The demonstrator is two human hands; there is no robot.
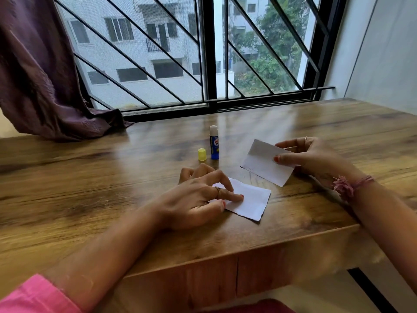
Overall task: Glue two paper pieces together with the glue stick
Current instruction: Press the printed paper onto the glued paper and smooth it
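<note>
One white paper piece point(248, 201) lies flat on the wooden table point(90, 188), and my left hand point(198, 197) presses its left part down with the fingertips. A second white paper piece point(264, 164) is held tilted just above the table by my right hand point(309, 157), pinched at its right edge between thumb and fingers. Behind the papers the blue glue stick point(214, 143) stands upright and uncapped, its white glue showing on top. Its yellow cap point(202, 154) stands on the table just left of it.
A purple curtain point(40, 75) hangs at the back left with its hem resting on the table. A barred window point(203, 53) runs along the table's far edge. A grey wall point(383, 53) closes the right side. The table's front edge point(248, 254) drops off below my arms.
</note>
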